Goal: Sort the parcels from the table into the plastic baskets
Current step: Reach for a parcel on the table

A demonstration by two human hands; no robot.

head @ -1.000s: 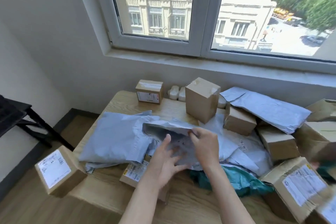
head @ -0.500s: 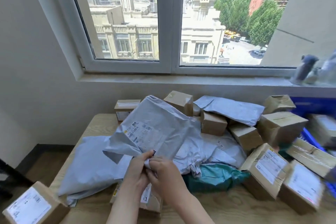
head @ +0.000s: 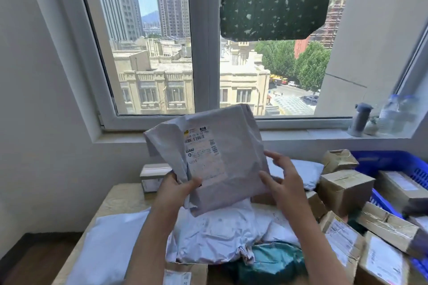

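- head view: i hold one grey mailer (head: pixel 222 157) upright in front of me, raised above the table (head: pixel 120 194), with its printed label (head: pixel 203 152) facing me. judged purpose: read the label to choose the destination basket.
- left hand (head: pixel 178 190): clamped on the mailer's lower left edge, thumb across the front face, fingers behind. this hand carries the load.
- right hand (head: pixel 282 183): released, fingers straight and spread at the mailer's lower right edge. it appears to steady the soft bag so the label lies flat; firm contact cannot be confirmed.
- blue basket (head: pixel 384 161): far right, beside the table, with cardboard boxes inside. judged the likely drop point; no other basket shows.
- remaining stock: a pile of pale mailers (head: pixel 220 231) and a teal bag (head: pixel 273 259) lie near me, below the raised one. brown boxes (head: pixel 345 187) crowd the right side. sorting is judged to be at an early stage.
- caution: the bag looks limp; a grip on one edge may let it fold or slip during transfer.
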